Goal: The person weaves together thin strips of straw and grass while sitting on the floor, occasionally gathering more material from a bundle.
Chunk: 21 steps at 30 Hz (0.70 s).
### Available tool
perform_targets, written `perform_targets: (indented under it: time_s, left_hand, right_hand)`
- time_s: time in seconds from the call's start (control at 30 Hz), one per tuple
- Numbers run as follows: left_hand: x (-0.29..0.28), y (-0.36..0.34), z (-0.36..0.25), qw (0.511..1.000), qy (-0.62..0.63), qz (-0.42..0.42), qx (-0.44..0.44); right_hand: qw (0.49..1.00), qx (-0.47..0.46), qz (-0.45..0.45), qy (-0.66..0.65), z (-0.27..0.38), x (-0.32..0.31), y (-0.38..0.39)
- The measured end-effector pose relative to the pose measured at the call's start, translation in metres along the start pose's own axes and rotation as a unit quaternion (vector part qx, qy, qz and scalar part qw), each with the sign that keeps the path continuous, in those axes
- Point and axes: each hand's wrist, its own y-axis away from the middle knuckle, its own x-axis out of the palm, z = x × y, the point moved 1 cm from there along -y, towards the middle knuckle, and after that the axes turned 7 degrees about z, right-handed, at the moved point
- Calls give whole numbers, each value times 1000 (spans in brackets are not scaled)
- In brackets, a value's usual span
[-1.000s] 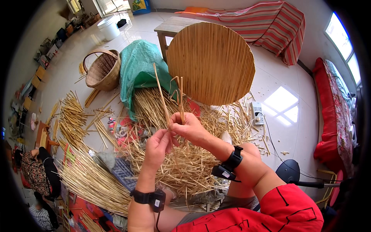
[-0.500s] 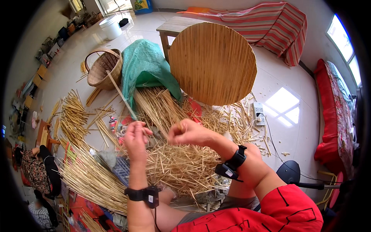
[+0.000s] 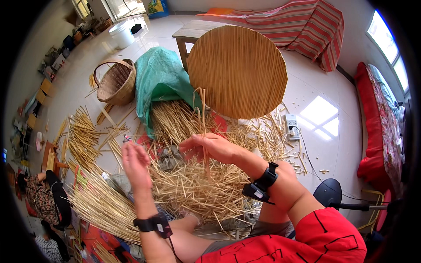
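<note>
My left hand [image 3: 137,165] is raised at the left of the straw pile, its fingers stretched out, with nothing visible in it. My right hand [image 3: 212,147] is over the pile, holding thin, pale-brown straw-like strips [image 3: 202,111]. They stand nearly upright, bent at the top, and also hang below the hand. Its fingertips are slightly smeared by motion. Beneath both hands is a heap of short cut straws [image 3: 197,186]. Longer straws [image 3: 175,118] spill from a green woven sack [image 3: 153,70] just beyond. A bundle of long straws [image 3: 103,206] is spread at my left.
A round slatted board [image 3: 239,72] leans against a wooden bench [image 3: 193,30]. A wicker basket [image 3: 117,83] and a white bucket [image 3: 122,36] stand far left. Loose stalks [image 3: 83,136] litter the floor. On the right are a power strip [image 3: 291,126] with a cord and a red-covered bed [image 3: 370,136].
My left hand has moved left and down, and its fingers have opened. The pale strip at its fingertips is gone from there. Thin strips now show upright in my right hand.
</note>
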Motion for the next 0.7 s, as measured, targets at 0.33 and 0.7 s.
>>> perform_targets:
  time_s: [0.33, 0.7]
  left_hand:
    - [75, 48, 45, 951, -72, 214, -212]
    - [60, 34, 40, 966, -30, 138, -218]
  right_hand:
    - [994, -77, -64, -37, 6, -6, 0]
    - [992, -57, -94, 56, -7, -5, -4]
